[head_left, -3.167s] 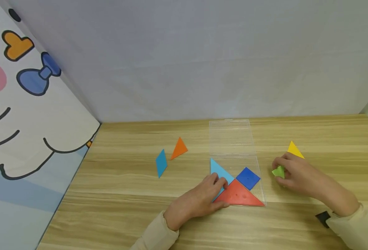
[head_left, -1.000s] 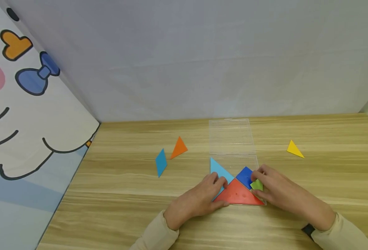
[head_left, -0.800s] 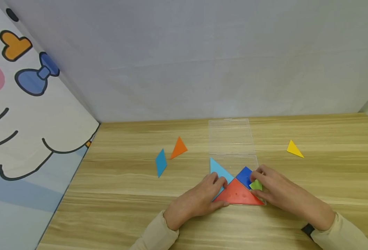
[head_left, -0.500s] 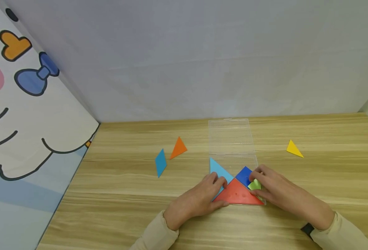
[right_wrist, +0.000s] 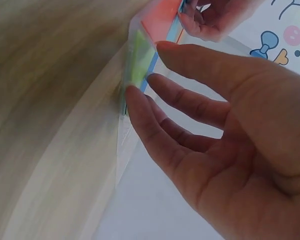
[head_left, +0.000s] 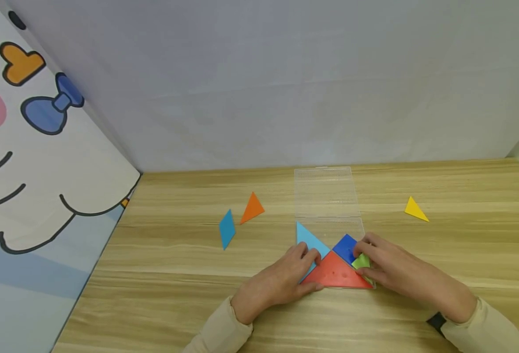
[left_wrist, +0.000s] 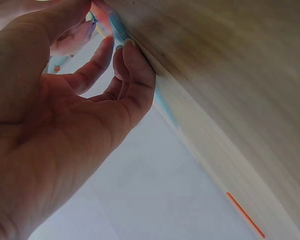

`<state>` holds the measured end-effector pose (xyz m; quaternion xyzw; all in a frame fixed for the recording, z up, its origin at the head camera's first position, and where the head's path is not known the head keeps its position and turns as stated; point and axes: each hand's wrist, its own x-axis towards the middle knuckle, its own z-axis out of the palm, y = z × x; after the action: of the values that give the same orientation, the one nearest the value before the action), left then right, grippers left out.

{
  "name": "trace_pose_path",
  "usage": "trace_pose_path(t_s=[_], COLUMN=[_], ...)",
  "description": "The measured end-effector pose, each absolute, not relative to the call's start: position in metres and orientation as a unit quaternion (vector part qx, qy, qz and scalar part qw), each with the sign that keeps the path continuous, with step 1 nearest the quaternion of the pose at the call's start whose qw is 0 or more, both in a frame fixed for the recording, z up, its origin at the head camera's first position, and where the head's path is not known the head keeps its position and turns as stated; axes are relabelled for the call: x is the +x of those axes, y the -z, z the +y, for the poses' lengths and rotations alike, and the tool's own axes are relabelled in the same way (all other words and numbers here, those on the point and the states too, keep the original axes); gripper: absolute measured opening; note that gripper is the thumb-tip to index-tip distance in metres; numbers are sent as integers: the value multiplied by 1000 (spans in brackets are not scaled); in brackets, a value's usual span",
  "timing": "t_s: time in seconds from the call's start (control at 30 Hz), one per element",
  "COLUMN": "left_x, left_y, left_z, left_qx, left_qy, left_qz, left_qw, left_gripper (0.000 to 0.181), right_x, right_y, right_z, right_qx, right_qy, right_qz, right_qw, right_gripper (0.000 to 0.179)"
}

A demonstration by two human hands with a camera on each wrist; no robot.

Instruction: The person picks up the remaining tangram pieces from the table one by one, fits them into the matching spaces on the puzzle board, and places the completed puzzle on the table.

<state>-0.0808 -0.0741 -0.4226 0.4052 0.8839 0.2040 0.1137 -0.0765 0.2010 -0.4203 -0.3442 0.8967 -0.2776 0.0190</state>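
Between the thumb and fingers of my right hand (head_left: pixel 391 262) is a green triangle tangram piece (head_left: pixel 362 262). It lies beside the dark blue square (head_left: pixel 344 247) and the red triangle (head_left: pixel 336 272), in the clear plastic case (head_left: pixel 329 228). In the right wrist view, the fingertips are at the edges of the green triangle (right_wrist: pixel 140 62). My left hand (head_left: pixel 285 277) rests with bent, relaxed fingers on the light blue triangle (head_left: pixel 308 239), its thumb at the case's front edge by the red piece. Part of the light blue triangle is hidden under that hand.
Left of the case, an orange triangle (head_left: pixel 252 208) and a blue parallelogram (head_left: pixel 227 230) lie on the wooden table (head_left: pixel 166 294). A yellow triangle (head_left: pixel 415 210) lies to the right. The case's lid (head_left: pixel 325 192) lies open toward the pale wall.
Since the oldest frame, my right hand has carried the green triangle leftward from beside the yellow triangle into the case, then shifted it slightly there. The left hand has stayed put.
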Motion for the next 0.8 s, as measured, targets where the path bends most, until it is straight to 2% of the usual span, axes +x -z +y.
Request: trace_pose_path(t_s=[0.53, 0.8], left_x=[-82, -81], left_y=[424, 424], left_z=[-75, -76], left_qx=[417, 419], left_qy=[-210, -211], left_qz=[878, 877], left_qw=[104, 100], left_gripper=[33, 33], right_x=[-80, -81], right_y=[422, 419], right_z=[207, 207], right_qx=[-373, -368], right_qy=[278, 282], right_qz=[885, 885], right_qw=[13, 40], right_gripper=[28, 24])
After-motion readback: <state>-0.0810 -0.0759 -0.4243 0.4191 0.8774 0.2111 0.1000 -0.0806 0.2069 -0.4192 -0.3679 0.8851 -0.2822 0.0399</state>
